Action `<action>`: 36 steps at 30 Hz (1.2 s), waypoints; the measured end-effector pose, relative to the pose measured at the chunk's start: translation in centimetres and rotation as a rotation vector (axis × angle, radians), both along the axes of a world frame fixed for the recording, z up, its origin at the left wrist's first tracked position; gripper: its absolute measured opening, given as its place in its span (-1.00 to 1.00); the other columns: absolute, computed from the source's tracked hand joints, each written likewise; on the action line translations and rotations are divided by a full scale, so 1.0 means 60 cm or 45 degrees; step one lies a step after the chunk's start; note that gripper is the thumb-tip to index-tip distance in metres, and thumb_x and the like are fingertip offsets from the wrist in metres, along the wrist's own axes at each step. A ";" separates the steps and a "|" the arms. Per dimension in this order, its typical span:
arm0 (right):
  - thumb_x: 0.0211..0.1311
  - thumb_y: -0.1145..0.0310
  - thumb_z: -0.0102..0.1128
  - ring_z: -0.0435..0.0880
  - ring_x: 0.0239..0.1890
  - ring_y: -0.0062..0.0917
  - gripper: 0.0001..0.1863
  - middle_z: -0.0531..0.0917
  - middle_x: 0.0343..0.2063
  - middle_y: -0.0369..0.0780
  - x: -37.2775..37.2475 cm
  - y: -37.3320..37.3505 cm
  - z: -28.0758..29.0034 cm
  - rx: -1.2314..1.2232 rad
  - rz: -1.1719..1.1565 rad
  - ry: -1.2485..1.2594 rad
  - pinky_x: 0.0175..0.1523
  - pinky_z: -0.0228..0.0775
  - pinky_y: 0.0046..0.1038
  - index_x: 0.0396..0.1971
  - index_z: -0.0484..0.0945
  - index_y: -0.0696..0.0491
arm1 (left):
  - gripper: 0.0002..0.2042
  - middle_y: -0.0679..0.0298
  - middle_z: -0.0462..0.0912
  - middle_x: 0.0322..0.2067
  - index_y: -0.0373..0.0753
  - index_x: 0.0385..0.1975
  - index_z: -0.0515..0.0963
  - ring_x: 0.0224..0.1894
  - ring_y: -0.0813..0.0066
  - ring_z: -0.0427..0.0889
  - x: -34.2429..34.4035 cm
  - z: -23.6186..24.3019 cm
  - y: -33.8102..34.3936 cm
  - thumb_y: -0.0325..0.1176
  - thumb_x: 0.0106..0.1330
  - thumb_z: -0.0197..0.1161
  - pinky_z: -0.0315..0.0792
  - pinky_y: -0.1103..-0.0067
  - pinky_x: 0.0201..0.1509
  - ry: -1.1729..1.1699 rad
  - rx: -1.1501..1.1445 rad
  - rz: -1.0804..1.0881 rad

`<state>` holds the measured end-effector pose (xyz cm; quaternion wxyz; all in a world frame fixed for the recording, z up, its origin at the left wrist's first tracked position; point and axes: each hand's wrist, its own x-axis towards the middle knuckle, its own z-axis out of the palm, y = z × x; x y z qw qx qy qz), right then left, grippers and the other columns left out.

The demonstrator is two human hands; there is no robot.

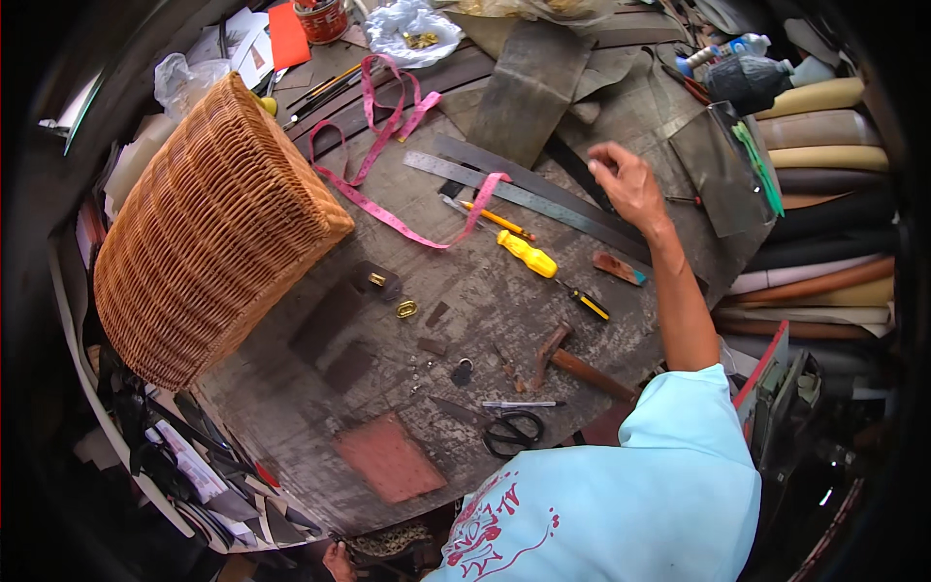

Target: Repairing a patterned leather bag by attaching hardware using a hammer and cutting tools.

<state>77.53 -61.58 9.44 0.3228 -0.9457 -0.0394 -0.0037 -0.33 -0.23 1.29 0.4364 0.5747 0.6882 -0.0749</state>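
Observation:
My right hand (628,186) reaches over the far right of the worktable, its fingers loosely bent and apart, with nothing visible in them. Beneath and beside it lie a dark strip (572,175) and a steel ruler (529,199). Toward the middle are a pencil (497,219) and a yellow-handled screwdriver (527,254). My left hand (338,562) shows only in part, low by the table's near edge; its fingers are too small to read. A woven wicker basket (213,228) rests on the left side. Brass clasp pieces (406,308) lie to its right.
A pink tape measure (388,215) curls across the table's far half. Nearer me are a hammer (592,373), black-handled scissors (514,433), a pen (524,404) and a reddish leather piece (391,458). Rolled materials (824,160) are stacked along the right.

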 end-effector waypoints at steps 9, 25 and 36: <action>0.01 0.42 0.39 0.59 -0.20 -0.11 -0.74 0.59 -0.34 -0.08 -0.117 -0.011 -0.097 -0.158 0.267 -0.050 -0.10 0.42 -0.18 -0.28 0.58 0.12 | -0.75 0.33 0.59 -0.44 -0.43 -0.09 0.57 -0.44 0.52 0.52 0.012 -0.003 -0.003 -0.47 0.28 0.35 0.39 0.58 -0.36 0.064 0.017 0.062; 0.17 0.28 0.18 0.59 -0.17 -0.09 -0.77 0.60 -0.26 0.00 -0.030 0.092 -0.091 -0.285 0.346 0.233 -0.04 0.43 -0.19 -0.31 0.55 0.13 | -0.84 0.35 0.63 -0.38 -0.30 -0.24 0.65 -0.37 0.55 0.50 -0.005 0.037 -0.030 -0.40 0.24 0.30 0.42 0.50 -0.28 0.040 0.003 -0.397; 0.43 0.39 0.12 0.70 -0.09 -0.50 -0.72 0.63 -0.10 -0.17 -0.282 0.191 0.050 0.184 0.436 -0.282 0.00 0.55 -0.51 0.04 0.49 0.18 | -0.74 0.31 0.64 -0.43 -0.42 -0.21 0.62 -0.37 0.61 0.54 0.044 0.014 -0.043 -0.36 0.21 0.40 0.41 0.58 -0.26 -0.344 0.042 -0.398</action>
